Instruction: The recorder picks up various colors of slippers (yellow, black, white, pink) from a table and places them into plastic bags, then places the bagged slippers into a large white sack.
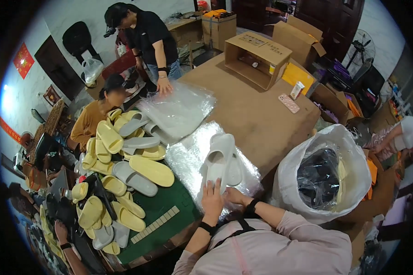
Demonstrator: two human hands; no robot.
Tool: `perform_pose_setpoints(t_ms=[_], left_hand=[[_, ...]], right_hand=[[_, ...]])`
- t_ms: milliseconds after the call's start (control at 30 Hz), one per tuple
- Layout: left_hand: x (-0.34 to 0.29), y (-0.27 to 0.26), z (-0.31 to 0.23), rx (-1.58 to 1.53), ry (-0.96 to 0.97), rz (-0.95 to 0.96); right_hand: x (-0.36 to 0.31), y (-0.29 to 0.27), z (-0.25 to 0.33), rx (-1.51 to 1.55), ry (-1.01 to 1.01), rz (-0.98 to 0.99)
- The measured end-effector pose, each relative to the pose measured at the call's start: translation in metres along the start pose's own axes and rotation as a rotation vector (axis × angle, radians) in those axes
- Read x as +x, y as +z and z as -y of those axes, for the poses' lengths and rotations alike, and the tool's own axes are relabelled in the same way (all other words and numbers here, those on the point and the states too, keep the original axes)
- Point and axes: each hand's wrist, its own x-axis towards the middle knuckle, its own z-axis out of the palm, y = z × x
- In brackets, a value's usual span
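A pair of light grey slippers (215, 160) lies overlapped, one partly over the other, on a pile of shiny clear plastic bags (186, 156) in front of me. My left hand (211, 200) rests on the heel of the upper slipper with its fingers stretched forward. Beside it, my right hand (237, 196) is closed near the heel of the lower slipper, at the near edge of the bags. What its fingers pinch is hidden. Whether the slippers are inside a bag cannot be made out.
Yellow and grey slippers (109, 137) are heaped at left on a green mat (163, 222). A co-worker (147, 41) touches more clear bags (179, 107); another person (94, 110) sits nearby. A white sack (284, 183) stands at right. An open carton (280, 52) and pink phone (289, 103) lie farther back.
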Motion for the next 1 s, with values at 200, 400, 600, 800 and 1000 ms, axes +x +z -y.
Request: perform_pose_setpoints(t_ms=[200,400,600,800,1000], left_hand=[[0.005,0.004,0.007,-0.041,-0.096,-0.057],[-0.005,0.013,0.016,-0.594,-0.611,-0.249],[-0.003,0.009,0.058,-1.719,-0.878,-0.3],[-0.02,0.04,0.086,-1.791,-1.362,0.367],[-0.077,0.08,0.096,-0.791,-0.129,0.73]], right_hand=[[0.018,-0.016,0.017,0.733,0.272,-0.387],[0.035,-0.007,0.09,0.587,-0.076,-0.173],[0.039,0.01,0.072,0.603,0.271,-0.362],[0.055,0.021,0.096,0.205,0.094,-0.479],[0.05,0.042,0.093,-0.806,0.061,-0.392]])
